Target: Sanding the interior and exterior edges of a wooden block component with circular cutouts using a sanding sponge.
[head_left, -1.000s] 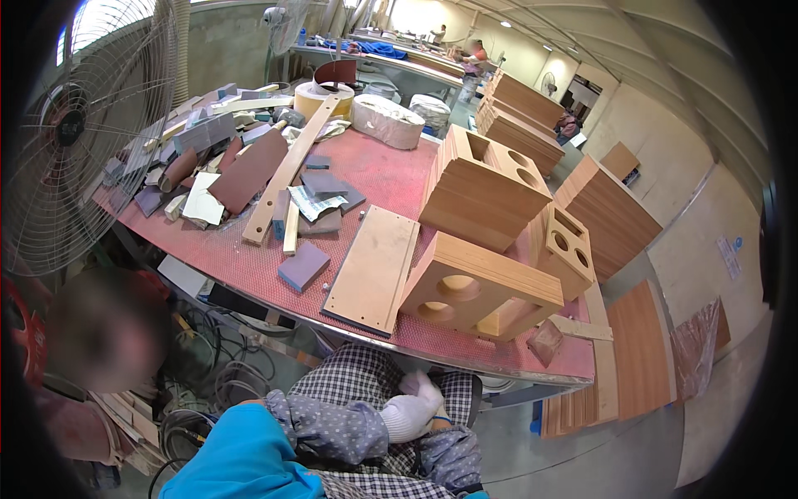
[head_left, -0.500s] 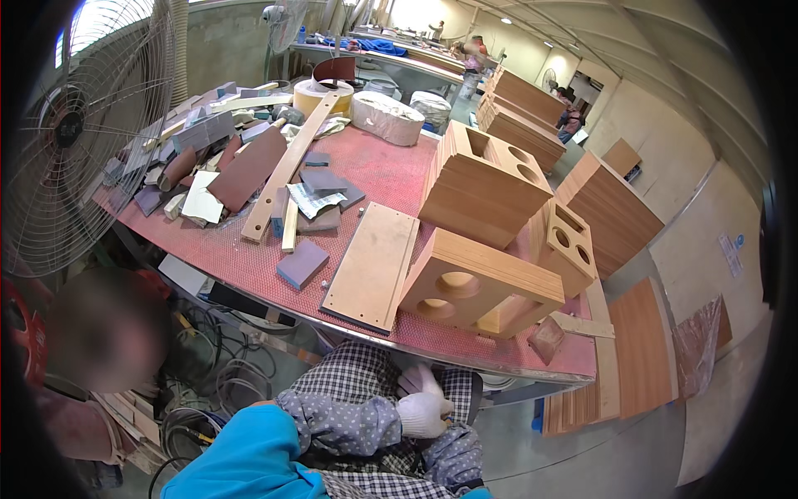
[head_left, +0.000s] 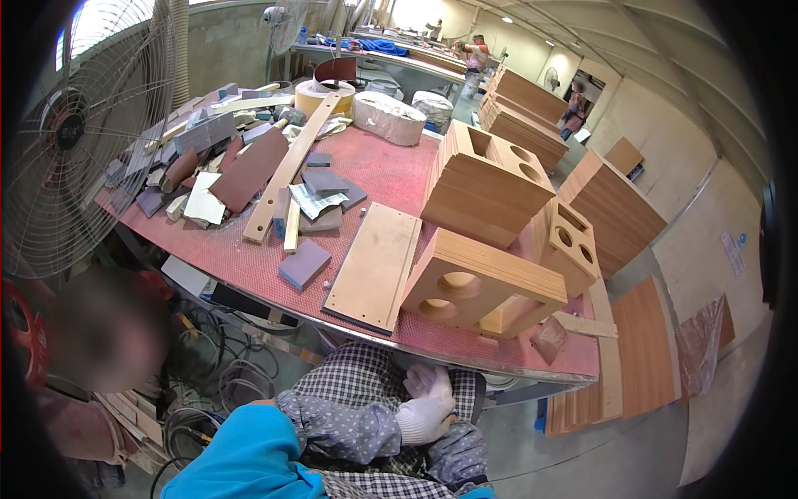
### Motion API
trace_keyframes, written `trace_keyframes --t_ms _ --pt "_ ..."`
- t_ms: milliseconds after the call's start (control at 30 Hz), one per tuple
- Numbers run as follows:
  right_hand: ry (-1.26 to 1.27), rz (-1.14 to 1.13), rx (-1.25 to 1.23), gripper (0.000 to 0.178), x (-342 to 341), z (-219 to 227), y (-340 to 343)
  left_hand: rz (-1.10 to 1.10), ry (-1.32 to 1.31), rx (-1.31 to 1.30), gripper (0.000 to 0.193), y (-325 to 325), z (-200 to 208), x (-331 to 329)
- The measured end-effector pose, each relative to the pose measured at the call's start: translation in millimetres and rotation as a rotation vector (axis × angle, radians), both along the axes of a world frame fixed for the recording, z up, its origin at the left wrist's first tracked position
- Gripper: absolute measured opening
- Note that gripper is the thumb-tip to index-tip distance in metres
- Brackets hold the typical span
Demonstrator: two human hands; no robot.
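Observation:
Both hands are together over my lap, below the bench's near edge. My left hand point(head_left: 422, 420), in a white knit glove, crosses over and is closed round the right wrist; its fingertips are mostly hidden. Just beyond it, my right hand point(head_left: 429, 381) also looks gloved, with its fingers stretched out and holding nothing. On the bench, nearest to the hands, stands a stack of wooden panels with round holes point(head_left: 486, 283). A flat wooden panel with a groove point(head_left: 374, 270) lies left of it, near a purple-grey sanding block point(head_left: 304, 264).
The red-topped bench point(head_left: 241, 266) bears sandpaper sheets point(head_left: 249, 170), loose blocks and a long wooden strip point(head_left: 291, 170). More stacked panels point(head_left: 478, 195) stand behind. A large fan point(head_left: 71, 129) and another person point(head_left: 100, 333) are at the left. Cables point(head_left: 241, 382) lie on the floor.
My hands have shifted slightly up and right, and the right hand's fingers show more plainly. Far off at the right, a person now stands more upright.

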State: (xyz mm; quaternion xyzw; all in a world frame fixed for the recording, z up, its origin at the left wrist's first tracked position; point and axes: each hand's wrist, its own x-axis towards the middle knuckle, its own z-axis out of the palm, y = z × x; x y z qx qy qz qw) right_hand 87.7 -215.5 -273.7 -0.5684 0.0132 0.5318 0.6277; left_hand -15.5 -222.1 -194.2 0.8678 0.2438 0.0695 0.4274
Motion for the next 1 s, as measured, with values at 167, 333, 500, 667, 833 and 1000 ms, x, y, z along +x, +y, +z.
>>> trace_keyframes --t_ms 167,333,500,667,833,1000 --pt "0.071 0.083 0.001 0.066 23.5 -22.0 8.6 -0.040 0.029 -0.054 0.037 -7.7 10.3 -14.0" --pt "0.082 0.114 -0.020 0.072 23.0 -21.8 9.0 0.058 -0.040 -0.239 0.037 -3.7 -4.7 -11.5" --pt "0.039 0.161 -0.017 0.071 23.2 -18.7 7.1 -0.113 0.020 -0.436 0.027 11.4 -7.1 -8.8" --pt "-0.233 0.321 -0.120 0.067 17.0 -0.7 7.3 -0.147 -0.150 -0.877 0.021 36.1 -0.3 -14.0" --pt "-0.729 0.663 -0.316 0.057 3.5 16.3 5.6 -0.117 0.011 -1.188 0.025 37.2 -26.0 -12.2" --pt "-0.554 0.457 -0.140 0.044 19.4 4.3 6.6 -0.311 0.021 -0.773 0.033 47.1 -7.0 -19.8"
